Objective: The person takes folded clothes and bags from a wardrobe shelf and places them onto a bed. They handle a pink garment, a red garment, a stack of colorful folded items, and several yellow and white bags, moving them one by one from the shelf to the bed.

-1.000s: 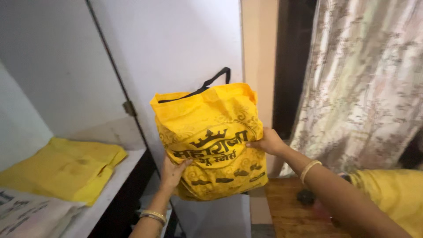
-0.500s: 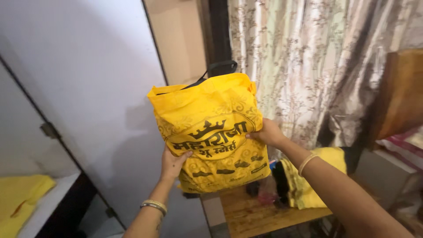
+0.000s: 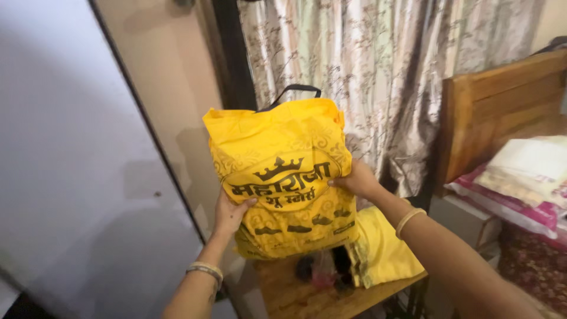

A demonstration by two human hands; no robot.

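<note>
Both hands clamp the yellow bag (image 3: 283, 177) from opposite sides, mid-air, above the near-left part of the small wooden tabletop (image 3: 295, 295). Left hand (image 3: 229, 214) sits low on the bag's left edge, fingers curled onto the printed face, wrist bangled, forearm rising from below. Right hand (image 3: 354, 179) grips the right edge a bit higher, thumb on the front, arm reaching in from lower right and slightly bent.

Risk, as I judge it: the hold is a side squeeze on thin fabric, nothing under the base. If the contents are heavy or shift, the bag could slide down between the palms and land on the clutter below. The black handle (image 3: 293, 93) stands free on top, unused, so no backup hold.

Under the bag: a folded yellow cloth (image 3: 384, 251) and small dark items on the tabletop. Beyond that, a wooden headboard (image 3: 496, 106) with stacked bedding (image 3: 520, 177) at right, patterned curtain (image 3: 366, 71) behind.
</note>
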